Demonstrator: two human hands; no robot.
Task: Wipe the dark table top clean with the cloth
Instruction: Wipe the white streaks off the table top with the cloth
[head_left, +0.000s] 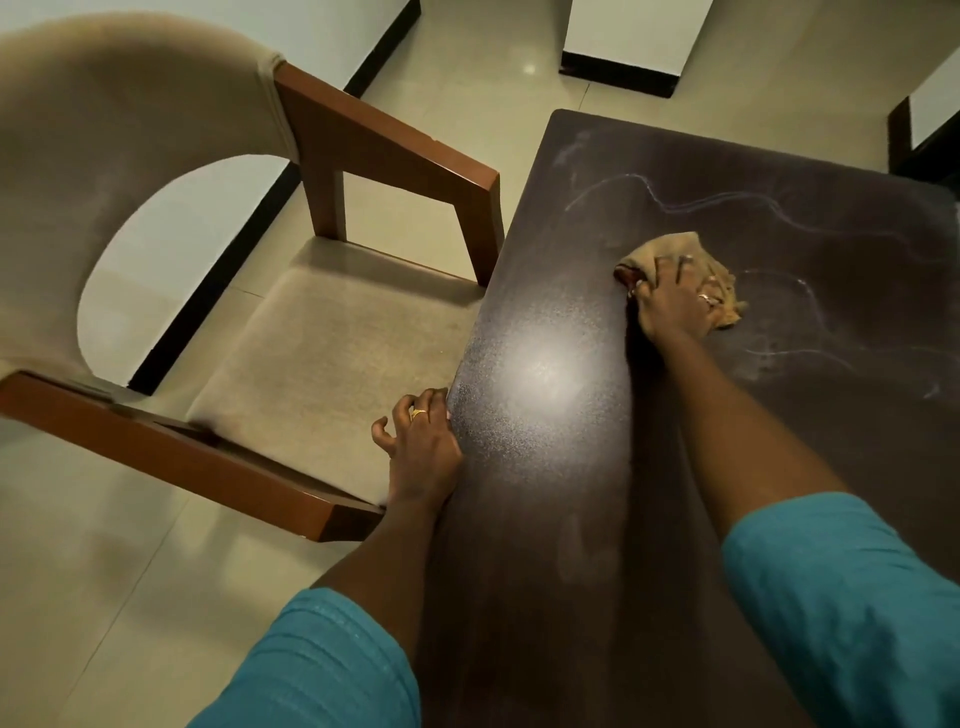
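The dark brown table top fills the right half of the view, with pale dusty streaks and curved wipe lines across its far right part. A crumpled tan cloth lies on the table near its middle, and my right hand presses down on it with fingers spread over the fabric. My left hand rests on the table's left edge, fingers curled over the rim, holding nothing else. Both forearms come out of teal sleeves at the bottom.
A wooden armchair with beige seat and curved back stands tight against the table's left side. Pale floor tiles surround them. White walls with black skirting stand at the back, and dark furniture sits at the far right.
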